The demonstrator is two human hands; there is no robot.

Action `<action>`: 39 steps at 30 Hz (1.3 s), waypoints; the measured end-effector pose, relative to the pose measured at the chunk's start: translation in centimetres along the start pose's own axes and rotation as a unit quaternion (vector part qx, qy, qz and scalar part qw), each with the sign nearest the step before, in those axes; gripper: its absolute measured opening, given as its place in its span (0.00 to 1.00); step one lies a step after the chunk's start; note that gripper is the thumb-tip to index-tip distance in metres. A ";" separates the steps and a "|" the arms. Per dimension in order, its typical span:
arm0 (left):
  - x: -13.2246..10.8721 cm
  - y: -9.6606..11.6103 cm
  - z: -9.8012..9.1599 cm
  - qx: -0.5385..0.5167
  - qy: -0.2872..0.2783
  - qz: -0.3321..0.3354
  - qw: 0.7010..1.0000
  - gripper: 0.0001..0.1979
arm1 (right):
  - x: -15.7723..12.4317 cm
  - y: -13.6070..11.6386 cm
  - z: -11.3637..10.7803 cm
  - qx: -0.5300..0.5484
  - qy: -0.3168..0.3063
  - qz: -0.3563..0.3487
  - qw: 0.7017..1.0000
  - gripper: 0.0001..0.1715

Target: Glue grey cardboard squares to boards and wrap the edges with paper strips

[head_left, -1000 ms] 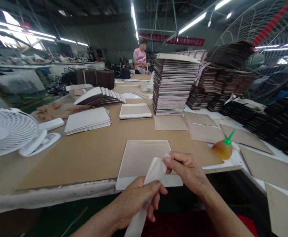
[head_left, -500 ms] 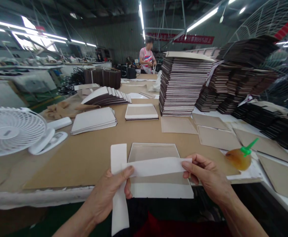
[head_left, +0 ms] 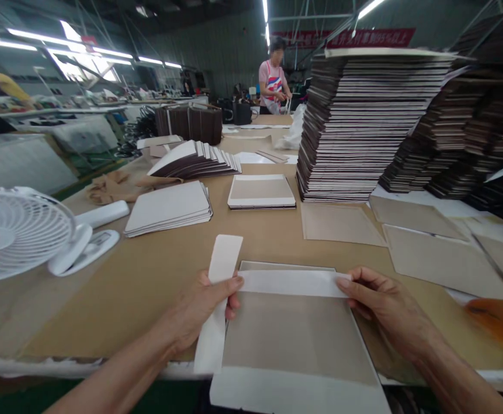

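Note:
A white strip point(head_left: 292, 284) is stretched crosswise between both hands, near the far edge of a beige panel point(head_left: 297, 330) with a white band along its near edge. My left hand point(head_left: 210, 305) is closed, its thumb on the strip's left end. In the same hand are more white strips point(head_left: 227, 256), pointing away from me at a slant; how many there are I cannot tell. My right hand point(head_left: 376, 302) pinches the strip's right end by the panel's far right corner. Whether the strip touches the panel along its whole length is not clear.
Behind the panel lie a small stack of panels point(head_left: 261, 192) and white boards point(head_left: 169, 208). A tall pile of dark-edged panels point(head_left: 364, 126) stands at right, with loose panels point(head_left: 342, 224) before it. A white fan point(head_left: 18, 233) stands left; an orange-brown bottle point(head_left: 497, 322) lies right. Beyond, a person point(head_left: 273, 80) stands.
Both hands have carried the strip away from me to the panel's far edge, where it lies straighter and lower. The strips in my left hand lean more. The camera view has shifted.

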State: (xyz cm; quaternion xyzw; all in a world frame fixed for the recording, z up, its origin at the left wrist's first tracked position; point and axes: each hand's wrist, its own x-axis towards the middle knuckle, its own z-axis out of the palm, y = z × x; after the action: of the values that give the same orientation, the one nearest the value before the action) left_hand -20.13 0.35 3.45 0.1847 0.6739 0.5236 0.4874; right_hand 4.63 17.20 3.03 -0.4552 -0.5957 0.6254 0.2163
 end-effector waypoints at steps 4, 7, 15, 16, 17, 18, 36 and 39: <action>1.5 0.2 0.6 0.093 0.022 0.022 0.995 0.15 | 1.8 0.1 0.4 -0.071 0.020 0.000 0.997 0.18; 2.2 0.3 1.0 0.109 0.059 0.022 0.992 0.14 | 2.5 0.3 0.7 -0.108 0.034 -0.040 0.993 0.16; 3.3 0.3 1.4 0.084 0.099 0.014 0.991 0.15 | 2.8 1.4 1.1 -0.199 0.074 -0.060 0.975 0.18; 3.4 0.2 1.4 0.087 0.104 0.016 0.991 0.15 | 2.9 1.5 1.1 -0.196 0.080 -0.060 0.976 0.19; 3.6 0.0 1.3 0.091 0.110 0.019 0.989 0.15 | 3.0 1.6 1.2 -0.191 0.084 -0.058 0.976 0.20; 3.8 -0.1 1.3 0.099 0.116 0.021 0.988 0.14 | 3.2 1.7 1.3 -0.186 0.090 -0.058 0.977 0.21; 4.4 -0.7 1.3 0.220 0.142 0.038 0.964 0.10 | 4.1 2.1 1.9 -0.203 0.156 -0.033 0.966 0.30; 4.5 -0.7 1.3 0.227 0.146 0.030 0.962 0.11 | 4.1 2.7 1.8 -0.220 0.150 -0.050 0.963 0.28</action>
State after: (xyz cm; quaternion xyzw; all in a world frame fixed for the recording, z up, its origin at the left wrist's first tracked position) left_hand -20.93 4.20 0.77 0.2319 0.8333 0.3923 0.3130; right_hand 1.88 19.05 -1.02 -0.5503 -0.7009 0.3919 0.2287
